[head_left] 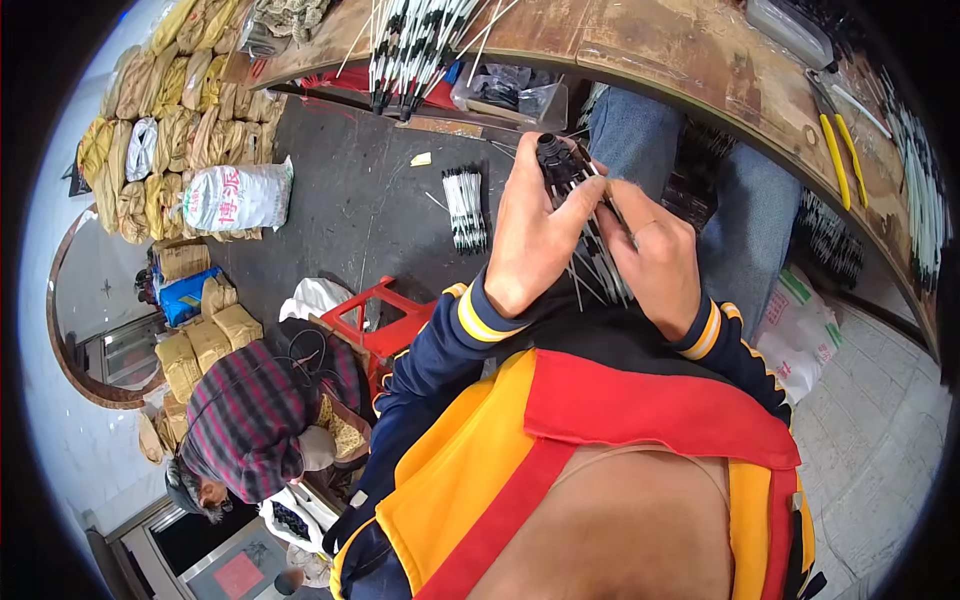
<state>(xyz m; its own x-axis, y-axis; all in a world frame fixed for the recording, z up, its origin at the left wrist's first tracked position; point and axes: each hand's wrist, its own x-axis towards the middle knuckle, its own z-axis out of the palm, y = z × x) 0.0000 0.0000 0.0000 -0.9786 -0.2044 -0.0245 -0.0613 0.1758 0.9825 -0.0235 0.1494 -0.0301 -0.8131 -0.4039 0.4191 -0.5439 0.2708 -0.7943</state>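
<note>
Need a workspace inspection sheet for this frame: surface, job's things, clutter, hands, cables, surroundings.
Surface: worn wooden workbench, curved edge, above the hands.
Job's things: black ribbed cylinder with thin dark rods fanning below it, held between both hands.
Clutter: yellow-handled pliers and clear plastic bag on the bench; black-and-white stick bundle on the floor.
Hands: left hand grips the cylinder from the side; right hand pinches the rods.
Cables: nothing seen.
Surroundings: stacked yellowish sacks, red plastic stool, another person in a plaid cap seated lower left.
</note>
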